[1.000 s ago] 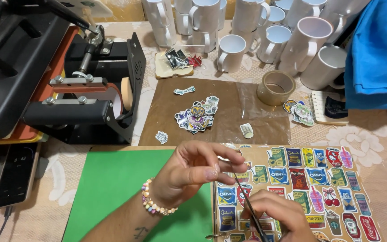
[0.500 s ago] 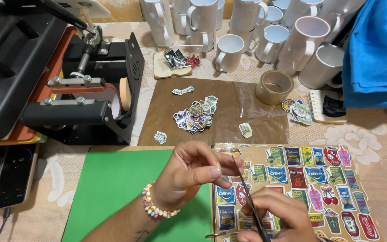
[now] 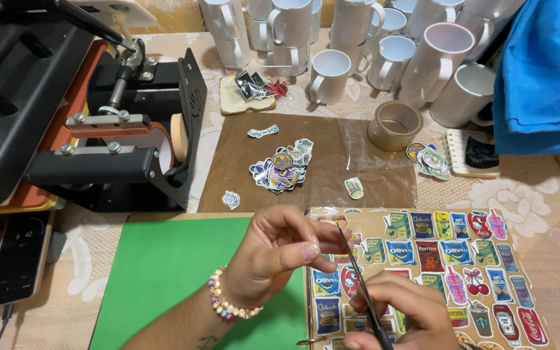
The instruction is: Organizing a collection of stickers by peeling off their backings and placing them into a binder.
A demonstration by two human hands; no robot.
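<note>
Mid-cut: right hand clenched on scissors, left hand pinching sticker sheet; next, careful trimming around one sticker.

Bright, even light — sharp, soft shadows, slight glare
</note>
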